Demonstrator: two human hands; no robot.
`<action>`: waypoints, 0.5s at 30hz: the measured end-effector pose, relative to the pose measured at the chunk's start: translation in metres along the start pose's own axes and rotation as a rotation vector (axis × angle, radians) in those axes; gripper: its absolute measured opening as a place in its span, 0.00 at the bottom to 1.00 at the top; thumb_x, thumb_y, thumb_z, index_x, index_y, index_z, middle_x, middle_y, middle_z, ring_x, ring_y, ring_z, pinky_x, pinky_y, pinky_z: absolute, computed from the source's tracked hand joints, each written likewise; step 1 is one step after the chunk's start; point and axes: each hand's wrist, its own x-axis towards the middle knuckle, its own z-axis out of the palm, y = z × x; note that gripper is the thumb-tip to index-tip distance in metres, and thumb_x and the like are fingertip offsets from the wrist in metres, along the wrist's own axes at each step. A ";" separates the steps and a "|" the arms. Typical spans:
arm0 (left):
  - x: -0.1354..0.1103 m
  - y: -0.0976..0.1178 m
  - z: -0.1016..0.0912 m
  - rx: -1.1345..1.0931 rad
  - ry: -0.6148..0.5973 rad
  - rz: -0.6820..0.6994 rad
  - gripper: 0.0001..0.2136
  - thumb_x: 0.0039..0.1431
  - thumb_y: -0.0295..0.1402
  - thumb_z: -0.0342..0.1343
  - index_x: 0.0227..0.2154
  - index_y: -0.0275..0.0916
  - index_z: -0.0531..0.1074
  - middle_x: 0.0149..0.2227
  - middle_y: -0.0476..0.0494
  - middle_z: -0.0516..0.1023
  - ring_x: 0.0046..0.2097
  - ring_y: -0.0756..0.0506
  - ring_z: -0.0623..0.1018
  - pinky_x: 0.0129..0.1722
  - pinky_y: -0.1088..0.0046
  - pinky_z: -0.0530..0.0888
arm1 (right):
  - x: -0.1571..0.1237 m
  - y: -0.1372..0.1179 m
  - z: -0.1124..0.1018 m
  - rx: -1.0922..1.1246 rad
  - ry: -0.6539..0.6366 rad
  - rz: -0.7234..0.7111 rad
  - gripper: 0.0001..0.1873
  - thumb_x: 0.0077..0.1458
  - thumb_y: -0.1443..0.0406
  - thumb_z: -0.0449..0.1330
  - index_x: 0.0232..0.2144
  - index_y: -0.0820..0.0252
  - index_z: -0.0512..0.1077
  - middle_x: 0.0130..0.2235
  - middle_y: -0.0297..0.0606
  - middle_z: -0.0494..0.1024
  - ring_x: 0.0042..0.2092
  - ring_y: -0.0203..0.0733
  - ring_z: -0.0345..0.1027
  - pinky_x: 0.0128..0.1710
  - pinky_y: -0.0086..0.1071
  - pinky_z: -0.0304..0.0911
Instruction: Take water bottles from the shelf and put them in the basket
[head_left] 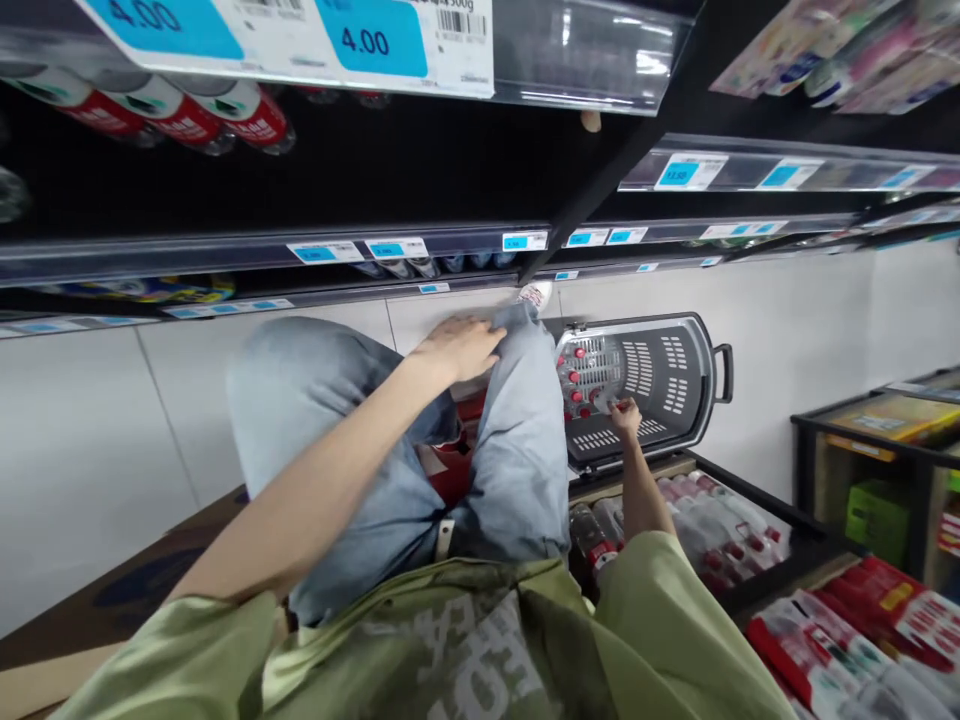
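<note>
My right hand (625,416) reaches into a grey shopping basket (701,350) on the floor to my right. Its fingers are closed on what looks like a clear plastic bottle (602,400), partly hidden by the hand. Several more clear bottles with red caps (574,378) are gathered at the near end of the basket. My left hand (463,347) lies across toward my right knee, holding nothing. Its fingers are stretched out and loosely apart, touching the jeans.
Store shelves (255,250) with price tags run along the front, holding red-labelled bottles (251,118). Packed bottles (727,530) stand behind the basket at the right. Red packs (892,620) fill the lower right corner. A display stand (806,450) rises at the far right.
</note>
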 end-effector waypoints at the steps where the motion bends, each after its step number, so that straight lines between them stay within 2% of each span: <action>1: -0.002 -0.001 0.001 0.010 -0.012 -0.006 0.20 0.79 0.37 0.55 0.68 0.43 0.76 0.63 0.32 0.84 0.64 0.31 0.83 0.63 0.57 0.78 | 0.006 0.001 0.009 -0.007 -0.029 0.017 0.09 0.59 0.58 0.66 0.39 0.56 0.78 0.34 0.44 0.86 0.45 0.55 0.86 0.48 0.34 0.75; 3: -0.005 -0.003 0.005 0.015 -0.037 -0.015 0.20 0.78 0.37 0.56 0.68 0.43 0.77 0.62 0.32 0.84 0.64 0.31 0.82 0.63 0.57 0.77 | 0.015 0.003 0.027 -0.001 -0.078 0.044 0.13 0.58 0.59 0.65 0.43 0.57 0.81 0.40 0.47 0.88 0.51 0.56 0.85 0.53 0.35 0.75; 7: -0.008 -0.009 0.010 0.056 -0.078 -0.027 0.21 0.79 0.37 0.54 0.69 0.44 0.76 0.62 0.32 0.84 0.64 0.31 0.82 0.61 0.58 0.77 | 0.024 0.007 0.061 0.019 -0.132 0.099 0.27 0.56 0.61 0.63 0.57 0.62 0.84 0.53 0.56 0.87 0.61 0.60 0.82 0.63 0.41 0.74; 10: -0.009 -0.010 0.010 0.113 -0.109 -0.047 0.22 0.79 0.38 0.53 0.70 0.43 0.76 0.62 0.32 0.84 0.63 0.32 0.82 0.60 0.59 0.77 | 0.031 0.010 0.077 0.032 -0.176 0.132 0.30 0.56 0.62 0.62 0.59 0.64 0.85 0.51 0.57 0.88 0.61 0.62 0.83 0.64 0.44 0.74; 15: -0.010 -0.004 0.004 0.140 -0.150 -0.072 0.22 0.80 0.39 0.51 0.71 0.43 0.75 0.62 0.31 0.84 0.62 0.31 0.82 0.61 0.57 0.77 | 0.049 0.017 0.087 0.055 -0.266 0.088 0.26 0.52 0.65 0.64 0.52 0.62 0.89 0.44 0.54 0.89 0.57 0.63 0.84 0.59 0.42 0.76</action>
